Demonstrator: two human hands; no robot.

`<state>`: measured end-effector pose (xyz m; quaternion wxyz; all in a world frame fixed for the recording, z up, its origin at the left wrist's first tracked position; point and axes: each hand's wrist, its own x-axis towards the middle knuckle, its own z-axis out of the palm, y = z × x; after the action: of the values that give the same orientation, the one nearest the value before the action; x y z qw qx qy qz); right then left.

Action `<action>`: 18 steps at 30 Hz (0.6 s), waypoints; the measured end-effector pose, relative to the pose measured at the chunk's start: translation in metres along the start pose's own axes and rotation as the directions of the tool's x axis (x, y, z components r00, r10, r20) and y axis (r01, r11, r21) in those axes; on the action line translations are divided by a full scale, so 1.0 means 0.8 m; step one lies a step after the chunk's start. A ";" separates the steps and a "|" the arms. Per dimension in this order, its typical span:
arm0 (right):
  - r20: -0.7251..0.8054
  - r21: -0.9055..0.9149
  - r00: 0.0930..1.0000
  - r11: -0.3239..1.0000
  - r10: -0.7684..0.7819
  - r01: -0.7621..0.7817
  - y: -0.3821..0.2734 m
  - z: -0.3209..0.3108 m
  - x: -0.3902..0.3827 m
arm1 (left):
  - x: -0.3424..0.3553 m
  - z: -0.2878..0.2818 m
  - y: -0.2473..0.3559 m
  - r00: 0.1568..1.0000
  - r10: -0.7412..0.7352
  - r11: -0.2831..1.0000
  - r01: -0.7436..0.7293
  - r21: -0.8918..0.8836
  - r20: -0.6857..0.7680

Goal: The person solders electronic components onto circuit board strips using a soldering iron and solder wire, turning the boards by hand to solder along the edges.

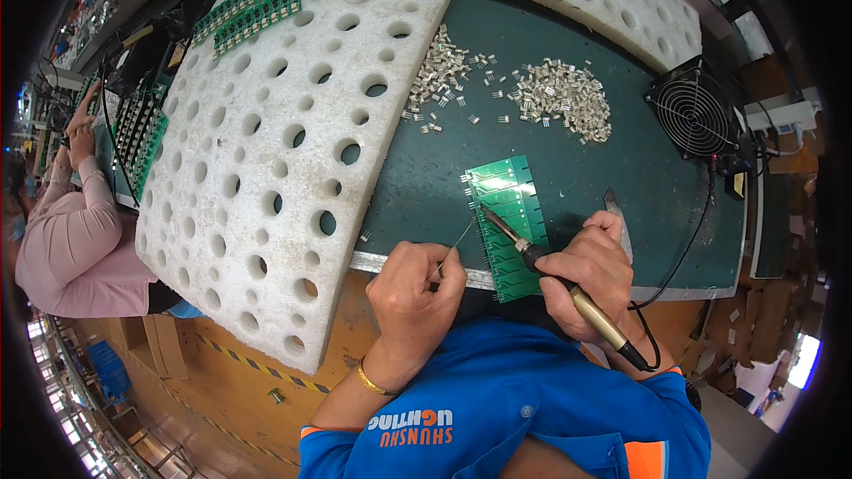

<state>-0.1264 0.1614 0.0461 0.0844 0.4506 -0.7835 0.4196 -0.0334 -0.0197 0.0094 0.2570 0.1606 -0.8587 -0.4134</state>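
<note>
A green circuit board panel lies at the front edge of the dark green table, with small pins along its left side. My right hand is closed around a soldering iron with a gold-coloured handle and a black cord. The iron's tip rests at or just over the panel's upper left edge; actual contact is too small to tell. Left of the panel, my left hand pinches a thin solder wire, whose free end points up toward the iron's tip.
Two heaps of small white connectors lie farther back. A fan stands at right, and a flat metal blade lies beside my right hand. A white foam board with holes covers the left, holding finished-looking boards. A co-worker sits at far left.
</note>
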 end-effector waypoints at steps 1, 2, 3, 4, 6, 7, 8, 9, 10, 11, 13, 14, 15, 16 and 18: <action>-0.001 -0.002 1.000 1.000 -0.004 0.004 0.000 0.000 0.000 | 0.000 0.000 0.000 1.000 0.000 1.000 0.000 0.000 0.000; -0.003 -0.005 1.000 1.000 -0.008 0.008 0.000 0.000 0.000 | -0.001 0.000 -0.001 1.000 0.002 1.000 -0.002 0.005 0.001; -0.003 -0.005 1.000 1.000 -0.008 0.008 0.000 0.000 -0.001 | -0.001 0.000 -0.002 1.000 0.003 1.000 -0.003 0.011 0.003; -0.002 -0.006 1.000 1.000 -0.007 0.007 0.000 0.000 -0.001 | -0.001 0.000 -0.002 1.000 0.004 1.000 -0.004 0.010 0.002; -0.002 -0.007 1.000 1.000 -0.007 0.007 -0.001 0.000 -0.001 | 0.000 0.001 -0.001 1.000 0.000 1.000 0.000 0.003 0.004; -0.001 -0.006 1.000 1.000 -0.004 0.004 -0.001 0.000 -0.001 | 0.000 0.001 -0.001 1.000 0.000 1.000 0.000 0.003 0.004; 0.000 -0.005 1.000 1.000 -0.001 0.001 -0.001 0.000 -0.001 | -0.001 0.001 -0.001 1.000 -0.002 1.000 0.002 0.006 0.001; 0.000 -0.005 1.000 1.000 -0.002 0.002 -0.001 0.000 -0.001 | -0.001 0.002 -0.002 1.000 -0.003 1.000 0.003 0.009 -0.001; -0.002 -0.005 1.000 1.000 -0.001 0.001 -0.002 0.000 -0.001 | -0.001 0.002 -0.003 1.000 -0.003 1.000 0.003 0.009 -0.001; -0.004 -0.004 1.000 1.000 0.000 0.000 -0.002 0.000 -0.001 | -0.001 0.003 -0.004 1.000 0.006 1.000 -0.006 -0.006 -0.012; -0.004 -0.001 1.000 1.000 0.000 0.000 -0.002 0.000 -0.001 | -0.001 0.004 -0.005 1.000 0.014 1.000 -0.015 -0.021 -0.022; -0.005 0.001 1.000 1.000 0.001 -0.001 -0.002 0.000 -0.001 | -0.001 0.004 -0.005 1.000 0.016 1.000 -0.016 -0.023 -0.022; -0.005 0.001 1.000 1.000 0.001 -0.001 -0.002 0.000 0.000 | -0.001 0.004 -0.005 1.000 0.017 1.000 -0.018 -0.025 -0.022; -0.007 0.000 1.000 1.000 0.000 0.000 -0.002 0.000 0.000 | -0.001 0.004 -0.005 1.000 0.018 1.000 -0.018 -0.024 -0.021; -0.010 0.000 1.000 1.000 -0.001 0.001 -0.003 0.000 0.000 | -0.001 0.004 -0.005 1.000 0.015 1.000 -0.015 -0.025 -0.017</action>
<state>-0.1247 0.1609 0.0472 0.0886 0.4489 -0.7828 0.4217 -0.0344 -0.0195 0.0042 0.2691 0.1544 -0.8525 -0.4207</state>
